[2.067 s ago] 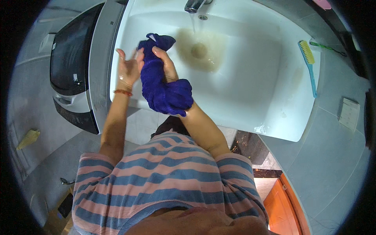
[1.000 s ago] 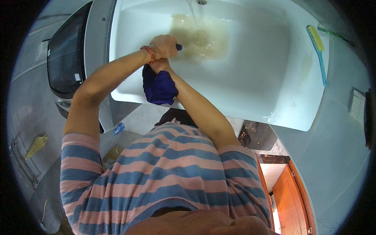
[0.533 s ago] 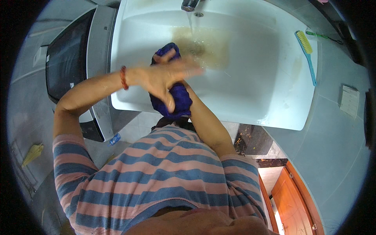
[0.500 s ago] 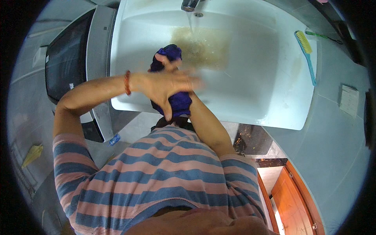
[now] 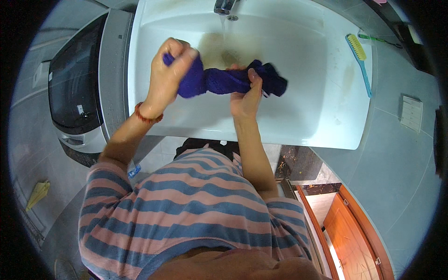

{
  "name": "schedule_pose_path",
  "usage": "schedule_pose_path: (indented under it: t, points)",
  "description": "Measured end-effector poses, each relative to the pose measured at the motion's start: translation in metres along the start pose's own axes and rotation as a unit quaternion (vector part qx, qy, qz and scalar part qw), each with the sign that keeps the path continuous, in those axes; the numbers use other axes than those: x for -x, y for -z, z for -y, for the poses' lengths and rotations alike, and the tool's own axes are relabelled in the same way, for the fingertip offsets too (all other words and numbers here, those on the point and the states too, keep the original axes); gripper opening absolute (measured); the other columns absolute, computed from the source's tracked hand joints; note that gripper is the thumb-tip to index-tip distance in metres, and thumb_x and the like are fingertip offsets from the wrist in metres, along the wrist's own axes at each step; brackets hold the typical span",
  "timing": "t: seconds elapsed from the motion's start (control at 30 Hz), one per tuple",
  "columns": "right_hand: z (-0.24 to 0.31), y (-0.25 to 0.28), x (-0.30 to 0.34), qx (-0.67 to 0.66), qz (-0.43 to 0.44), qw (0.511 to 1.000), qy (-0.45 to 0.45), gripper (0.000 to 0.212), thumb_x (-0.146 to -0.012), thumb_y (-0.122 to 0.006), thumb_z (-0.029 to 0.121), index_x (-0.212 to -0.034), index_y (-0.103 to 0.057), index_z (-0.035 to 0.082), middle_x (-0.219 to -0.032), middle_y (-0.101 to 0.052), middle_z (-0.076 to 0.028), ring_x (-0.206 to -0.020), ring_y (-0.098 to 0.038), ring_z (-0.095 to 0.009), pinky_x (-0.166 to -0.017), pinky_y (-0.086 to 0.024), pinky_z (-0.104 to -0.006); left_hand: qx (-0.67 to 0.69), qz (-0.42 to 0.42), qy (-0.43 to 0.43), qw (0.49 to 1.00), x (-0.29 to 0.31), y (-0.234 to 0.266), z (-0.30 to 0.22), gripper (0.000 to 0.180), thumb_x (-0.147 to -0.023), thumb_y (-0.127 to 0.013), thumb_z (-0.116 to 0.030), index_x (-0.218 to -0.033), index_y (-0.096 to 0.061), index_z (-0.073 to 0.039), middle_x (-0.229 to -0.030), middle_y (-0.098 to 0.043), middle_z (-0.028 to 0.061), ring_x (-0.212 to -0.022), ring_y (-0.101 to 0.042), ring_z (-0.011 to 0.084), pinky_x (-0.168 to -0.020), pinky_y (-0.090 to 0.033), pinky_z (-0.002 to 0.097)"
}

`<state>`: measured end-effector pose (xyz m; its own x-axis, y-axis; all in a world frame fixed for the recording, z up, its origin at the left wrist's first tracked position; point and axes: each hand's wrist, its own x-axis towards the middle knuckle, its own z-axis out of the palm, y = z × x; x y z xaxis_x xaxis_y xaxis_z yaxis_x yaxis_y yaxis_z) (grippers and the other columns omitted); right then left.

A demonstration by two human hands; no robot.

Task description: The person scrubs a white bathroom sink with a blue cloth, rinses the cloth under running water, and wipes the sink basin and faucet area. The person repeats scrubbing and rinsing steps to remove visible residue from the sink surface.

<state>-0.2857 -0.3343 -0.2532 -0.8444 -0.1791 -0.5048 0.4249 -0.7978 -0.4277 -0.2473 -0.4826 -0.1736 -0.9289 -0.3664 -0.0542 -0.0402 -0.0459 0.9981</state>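
A dark purple cloth (image 5: 228,81), bunched lengthwise like a rope, stretches between my two hands above the white sink (image 5: 284,112). At its left end my left hand (image 5: 167,77), with an orange-red bracelet on the wrist, is closed round the fabric. My right hand (image 5: 246,98) grips the cloth right of its middle, thumb on top and the other fingers mostly hidden beneath. Past that thumb a loose, crumpled end hangs out to the right, and a small white tag shows there. Water runs from the faucet (image 5: 225,6) behind the cloth into a brownish pool.
A blue brush with yellow bristles (image 5: 358,51) lies on the sink's right rim, with a thin green-handled brush (image 5: 380,41) beside it. Left of the sink stands a grey washing machine (image 5: 77,74) with a dark lid. An orange wooden door (image 5: 347,233) is at lower right.
The bunched cloth has swung from upright to sideways. My left hand has gone from spread and blurred over it to gripping its left end; my right hand has come into view, holding it.
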Motion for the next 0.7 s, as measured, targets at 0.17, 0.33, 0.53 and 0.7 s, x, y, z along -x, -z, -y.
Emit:
schedule_pose_path:
  t: [0.17,0.33,0.53,0.7]
  points:
    - [-0.015,-0.017,0.020,0.152,0.326,0.915,0.180,0.044,-0.077,-0.061,0.020,-0.115,-0.044,0.003,-0.108,-0.054,-0.012,-0.100,-0.053,-0.024,-0.086,-0.042,-0.0347,0.210,-0.091,0.249,0.941,-0.010,0.009,0.058,0.016,-0.083,-0.055,-0.010,-0.073,-0.043,-0.012,-0.072,-0.053,0.0021,-0.061,-0.053,0.0090,-0.055,-0.046,0.0218]
    - [-0.024,-0.090,0.047,0.407,0.496,0.545,0.540,0.010,-0.065,-0.058,0.011,-0.074,-0.053,0.010,-0.063,-0.052,-0.005,-0.057,-0.058,-0.021,-0.050,-0.048,-0.0316,0.093,0.134,0.356,0.920,-0.049,0.025,0.062,0.010,-0.080,-0.059,-0.019,-0.084,-0.057,-0.010,-0.072,-0.053,-0.0016,-0.064,-0.051,0.0098,-0.061,-0.042,0.0232]
    - [-0.067,-0.085,0.033,0.458,0.648,0.392,0.466,0.013,-0.065,-0.059,0.013,-0.077,-0.055,0.010,-0.060,-0.053,-0.007,-0.053,-0.059,-0.021,-0.043,-0.046,-0.0302,-0.205,0.162,0.337,0.905,-0.067,0.014,0.034,0.015,-0.073,-0.057,-0.013,-0.065,-0.045,-0.011,-0.060,-0.043,-0.0028,-0.054,-0.041,0.0097,-0.051,-0.038,0.0269]
    - [-0.103,-0.086,0.030,0.529,0.735,0.291,0.309,0.018,-0.068,-0.063,0.017,-0.082,-0.056,0.008,-0.067,-0.060,-0.010,-0.066,-0.063,-0.029,-0.055,-0.051,-0.0391,-0.359,0.306,0.231,0.851,-0.074,0.029,0.061,0.013,-0.065,-0.060,-0.010,-0.061,-0.048,-0.008,-0.057,-0.047,0.0003,-0.055,-0.041,0.0109,-0.051,-0.037,0.0304]
